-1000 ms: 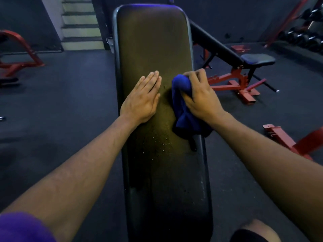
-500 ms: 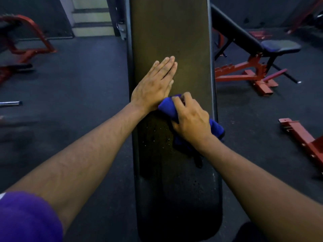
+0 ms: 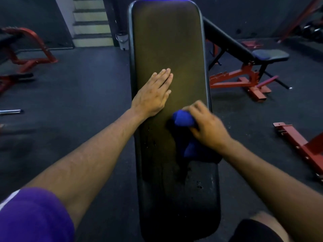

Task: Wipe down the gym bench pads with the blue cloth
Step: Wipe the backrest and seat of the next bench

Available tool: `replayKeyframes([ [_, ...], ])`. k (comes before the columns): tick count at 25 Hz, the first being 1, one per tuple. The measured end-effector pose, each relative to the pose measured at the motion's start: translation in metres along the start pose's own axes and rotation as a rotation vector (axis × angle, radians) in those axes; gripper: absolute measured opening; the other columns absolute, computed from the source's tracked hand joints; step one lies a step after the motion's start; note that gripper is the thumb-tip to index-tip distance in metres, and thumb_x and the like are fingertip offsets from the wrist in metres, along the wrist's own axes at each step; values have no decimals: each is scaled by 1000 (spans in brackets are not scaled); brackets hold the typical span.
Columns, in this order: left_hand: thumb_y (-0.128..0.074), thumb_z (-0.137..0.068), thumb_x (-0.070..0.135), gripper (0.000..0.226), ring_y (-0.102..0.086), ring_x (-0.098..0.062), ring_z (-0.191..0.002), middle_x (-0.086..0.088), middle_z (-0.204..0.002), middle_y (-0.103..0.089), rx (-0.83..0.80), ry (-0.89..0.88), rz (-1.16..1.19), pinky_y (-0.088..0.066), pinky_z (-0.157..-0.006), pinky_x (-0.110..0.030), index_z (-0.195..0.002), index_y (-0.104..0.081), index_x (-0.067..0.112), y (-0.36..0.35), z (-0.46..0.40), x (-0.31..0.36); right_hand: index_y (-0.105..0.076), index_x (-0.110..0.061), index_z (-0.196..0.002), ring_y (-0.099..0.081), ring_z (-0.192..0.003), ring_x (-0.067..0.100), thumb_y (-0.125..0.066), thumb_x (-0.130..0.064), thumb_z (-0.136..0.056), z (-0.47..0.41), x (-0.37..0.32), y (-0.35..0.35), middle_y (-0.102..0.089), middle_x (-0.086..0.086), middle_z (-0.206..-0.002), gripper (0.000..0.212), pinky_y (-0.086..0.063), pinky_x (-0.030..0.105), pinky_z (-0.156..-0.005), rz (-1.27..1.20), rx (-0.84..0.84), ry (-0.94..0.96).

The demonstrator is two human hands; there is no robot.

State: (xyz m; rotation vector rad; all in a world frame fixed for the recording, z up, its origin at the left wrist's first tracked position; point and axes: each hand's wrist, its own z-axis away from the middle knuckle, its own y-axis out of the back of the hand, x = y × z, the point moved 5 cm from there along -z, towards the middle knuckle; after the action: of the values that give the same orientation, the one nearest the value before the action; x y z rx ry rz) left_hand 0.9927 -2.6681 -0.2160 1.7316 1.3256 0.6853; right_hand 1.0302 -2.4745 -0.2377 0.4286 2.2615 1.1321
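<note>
Right hand [image 3: 207, 125]: clutching bunched blue cloth [image 3: 183, 118], now pressing near the pad's right edge, having swung back out from beside the left hand half a second ago.
Bench pad [image 3: 167, 49]: lying under both hands, stretching far ahead of them.
Left hand [image 3: 154, 94]: resting flat, fingers straight, holding nothing, staying just ahead and left of the right hand.
Cloth tail [image 3: 189, 151]: trailing back under the wrist.
Droplets [image 3: 152, 142]: sitting behind the left hand, still unwiped; judging the mid-pad sweeps underway, near end remaining.
</note>
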Motion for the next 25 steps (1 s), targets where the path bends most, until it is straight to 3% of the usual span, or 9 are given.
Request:
replayKeyframes([
  [2,-30,-108,30,55,-25,-25,-154,-15,-165,-31,10,1,-25,-17,-128,-41,-157,-33,5,-3,2,1,-52,-18,-125,-51,-96,14,-68,-13,-84,-12,29,24,-45,4,-119,45,-49,35,-69,104,115,-91],
  [8,-30,-109,30,54,-28,-26,-153,-15,-163,-33,56,5,-22,-19,-128,-41,-156,-35,4,-10,1,-2,-48,-13,-125,-52,-87,31,-53,-27,-80,42,31,-38,-55,14,-110,48,-47,44,-71,348,51,19],
  [14,-29,-108,30,54,-28,-27,-153,-16,-163,-34,17,-3,-13,-17,-128,-41,-155,-36,4,-4,3,5,-52,-17,-126,-53,-86,28,-58,-33,-78,114,-2,-69,-57,7,-110,52,-48,41,-69,277,-153,38],
  [18,-32,-108,34,56,-22,-25,-155,-13,-166,-29,-21,-114,-31,-12,-129,-42,-157,-33,7,21,-1,-17,-46,-32,-124,-59,-100,18,-47,-34,-77,104,-14,-43,-51,-10,-115,48,-54,35,-78,-34,-275,-61],
  [21,-31,-110,38,59,-13,-24,-157,-11,-170,-18,-47,-38,-103,-4,-128,-39,-161,-24,9,33,-11,-54,-47,-30,-125,-59,-98,16,-52,-26,-80,49,-23,-7,-48,-7,-116,45,-56,35,-74,-47,-86,-34],
  [25,-29,-108,32,57,-19,-24,-156,-11,-168,-24,9,-41,-53,-6,-128,-36,-159,-29,7,22,-10,-67,-53,-15,-125,-43,-97,8,-63,-15,-83,-34,-40,3,-44,4,-118,43,-41,19,-70,114,123,62],
])
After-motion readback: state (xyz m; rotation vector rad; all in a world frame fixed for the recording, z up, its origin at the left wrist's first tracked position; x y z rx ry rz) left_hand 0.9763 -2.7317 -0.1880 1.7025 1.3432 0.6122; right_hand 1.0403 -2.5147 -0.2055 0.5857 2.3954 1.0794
